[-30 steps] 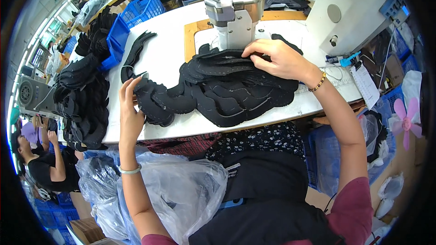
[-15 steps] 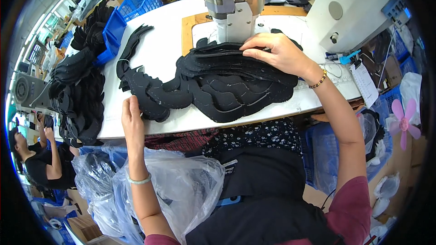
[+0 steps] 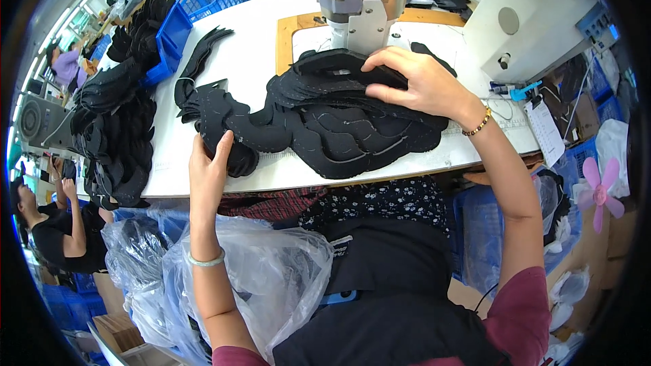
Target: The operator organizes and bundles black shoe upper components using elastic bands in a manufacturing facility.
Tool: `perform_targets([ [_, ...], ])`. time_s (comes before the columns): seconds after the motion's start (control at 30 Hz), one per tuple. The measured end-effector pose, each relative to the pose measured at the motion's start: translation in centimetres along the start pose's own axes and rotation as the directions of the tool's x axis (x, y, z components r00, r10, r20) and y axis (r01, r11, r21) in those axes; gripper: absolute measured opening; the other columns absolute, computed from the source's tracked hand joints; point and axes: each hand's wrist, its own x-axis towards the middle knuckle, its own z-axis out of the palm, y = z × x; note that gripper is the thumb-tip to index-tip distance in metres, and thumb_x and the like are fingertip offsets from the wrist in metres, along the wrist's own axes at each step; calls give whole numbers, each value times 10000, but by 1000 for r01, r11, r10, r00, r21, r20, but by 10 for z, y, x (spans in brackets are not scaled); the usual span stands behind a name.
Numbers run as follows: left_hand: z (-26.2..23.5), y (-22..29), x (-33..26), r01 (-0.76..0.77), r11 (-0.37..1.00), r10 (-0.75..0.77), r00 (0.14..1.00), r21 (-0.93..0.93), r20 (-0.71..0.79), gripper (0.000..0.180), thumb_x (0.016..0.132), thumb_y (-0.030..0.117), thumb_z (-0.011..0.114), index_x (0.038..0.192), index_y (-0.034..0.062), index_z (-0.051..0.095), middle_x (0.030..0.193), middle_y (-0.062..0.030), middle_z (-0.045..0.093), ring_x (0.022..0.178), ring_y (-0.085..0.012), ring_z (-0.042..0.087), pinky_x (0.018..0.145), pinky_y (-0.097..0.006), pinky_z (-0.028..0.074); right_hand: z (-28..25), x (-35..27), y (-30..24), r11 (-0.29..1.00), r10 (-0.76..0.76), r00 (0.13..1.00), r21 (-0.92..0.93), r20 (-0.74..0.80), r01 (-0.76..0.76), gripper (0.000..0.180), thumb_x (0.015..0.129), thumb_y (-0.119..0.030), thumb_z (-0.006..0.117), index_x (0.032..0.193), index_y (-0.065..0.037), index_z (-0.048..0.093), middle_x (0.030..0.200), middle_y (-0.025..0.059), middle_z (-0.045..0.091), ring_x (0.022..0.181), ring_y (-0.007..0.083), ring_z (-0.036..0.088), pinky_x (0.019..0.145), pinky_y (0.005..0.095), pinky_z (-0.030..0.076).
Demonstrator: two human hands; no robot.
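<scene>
A thick heap of curved black fabric pieces (image 3: pixel 352 139) with pale stitch marks lies on the white table in front of the sewing machine head (image 3: pixel 363 7). My right hand (image 3: pixel 427 88) rests on the heap's top from the right, thumb and fingers spread apart against the upper layers. A narrower string of overlapping black pieces (image 3: pixel 220 112) runs left from the heap. My left hand (image 3: pixel 209 166) grips its near end, thumb on the front face, the other fingertips partly hidden behind. Beyond it, a slim bundle of black strips (image 3: pixel 200 61) trails away.
Another large black stack (image 3: pixel 115 142) covers the table's left end beside a blue bin (image 3: pixel 169 44). The white machine body (image 3: pixel 529 20) stands at the right. Clear plastic bags (image 3: pixel 251 271) hang below the front edge. A co-worker (image 3: pixel 61 227) sits at far left.
My left thumb has come over the front of the black pieces, whose near end has shifted. My right thumb and fingers have spread wider, and the heap's top layer has risen.
</scene>
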Motion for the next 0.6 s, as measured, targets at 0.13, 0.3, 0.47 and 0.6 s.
perform_targets([
  [0.13, 1, 1, 0, -42, 999, 42, 999, 27, -3, 329, 885, 237, 619, 957, -73, 537, 817, -100, 605, 713, -126, 521, 651, -274, 449, 1, -1, 1, 1000, -22, 1000, -4, -11, 22, 243, 827, -168, 661, 1024, -50, 585, 1033, 86, 616, 946, 249, 603, 845, 325, 483],
  [0.3, 2, 0, 0, -71, 997, 72, 997, 22, -12, 340, 889, 244, 613, 969, -74, 522, 841, -119, 610, 743, -141, 543, 668, -273, 456, 11, 2, 4, 996, -72, 987, 38, -144, 78, 189, 836, -170, 623, 999, -81, 587, 976, 96, 608, 813, 269, 617, 729, 331, 508],
  [0.47, 2, -2, -1, -46, 999, 46, 999, 23, -8, 352, 889, 250, 613, 989, -72, 512, 866, -130, 617, 768, -150, 563, 686, -276, 462, 8, 1, 2, 985, -138, 989, -115, -52, 131, 209, 812, -179, 640, 992, -87, 588, 1021, 90, 592, 795, 266, 615, 712, 331, 510],
  [0.6, 0, -6, 0, -42, 998, 43, 999, 36, -3, 363, 885, 257, 616, 1003, -70, 512, 871, -142, 617, 768, -162, 573, 692, -281, 464, 3, 2, -8, 990, -88, 996, -110, 11, 89, 240, 790, -188, 651, 990, -73, 585, 1039, 84, 567, 848, 259, 604, 730, 340, 505],
])
